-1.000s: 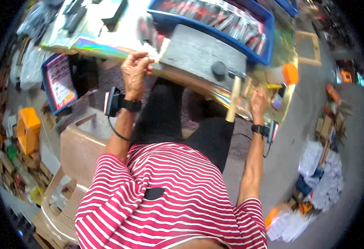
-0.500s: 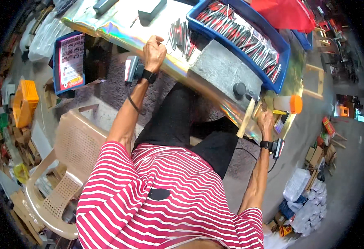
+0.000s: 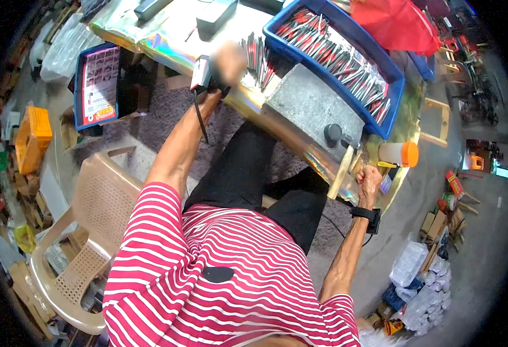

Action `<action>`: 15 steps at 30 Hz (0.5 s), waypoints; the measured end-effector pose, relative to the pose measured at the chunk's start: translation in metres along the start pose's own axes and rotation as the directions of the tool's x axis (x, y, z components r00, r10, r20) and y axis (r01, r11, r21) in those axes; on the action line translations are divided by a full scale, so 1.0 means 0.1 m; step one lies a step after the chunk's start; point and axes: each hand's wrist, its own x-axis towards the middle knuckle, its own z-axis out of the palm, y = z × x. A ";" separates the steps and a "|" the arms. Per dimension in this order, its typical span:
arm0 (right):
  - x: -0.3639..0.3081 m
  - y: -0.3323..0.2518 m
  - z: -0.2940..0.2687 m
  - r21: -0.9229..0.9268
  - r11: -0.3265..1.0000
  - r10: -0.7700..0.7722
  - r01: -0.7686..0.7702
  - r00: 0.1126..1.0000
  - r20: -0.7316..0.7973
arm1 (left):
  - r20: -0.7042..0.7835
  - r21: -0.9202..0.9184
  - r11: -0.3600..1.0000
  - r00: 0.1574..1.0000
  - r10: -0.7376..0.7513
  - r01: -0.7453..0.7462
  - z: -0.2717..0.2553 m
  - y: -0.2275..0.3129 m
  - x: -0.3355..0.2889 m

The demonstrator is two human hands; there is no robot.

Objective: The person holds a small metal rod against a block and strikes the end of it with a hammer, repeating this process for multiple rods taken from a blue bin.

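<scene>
My left hand (image 3: 229, 63) is a blur over the near edge of the table, beside a loose pile of slim black, silver and red pen-like tools (image 3: 256, 59). Its fingers are smeared, so what it holds is unclear. At the table's right end, my right hand (image 3: 370, 181) is closed with the fingers curled in; anything inside them is hidden. Just left of it a hammer's wooden handle (image 3: 341, 173) sticks out past the table edge, its dark head (image 3: 333, 132) resting on a grey metal slab (image 3: 316, 98). A clear jar with an orange lid (image 3: 409, 154) lies beyond that hand.
A blue tray (image 3: 329, 65) full of the same slim tools sits behind the slab, with red cloth (image 3: 393, 26) beyond. Grey boxes (image 3: 216, 16) stand at the far left. A second blue tray (image 3: 79, 87) and a beige plastic chair (image 3: 106, 188) are to my left.
My left hand has moved right and slightly down toward the loose pile, blurring. My right hand has drawn back a little toward me, with its fingers curled.
</scene>
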 end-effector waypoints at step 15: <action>-0.16 0.11 -0.01 0.249 0.968 -0.009 0.024 0.998 -0.064 | -0.065 -0.367 0.913 0.974 -0.217 0.179 -0.03 -0.03 0.03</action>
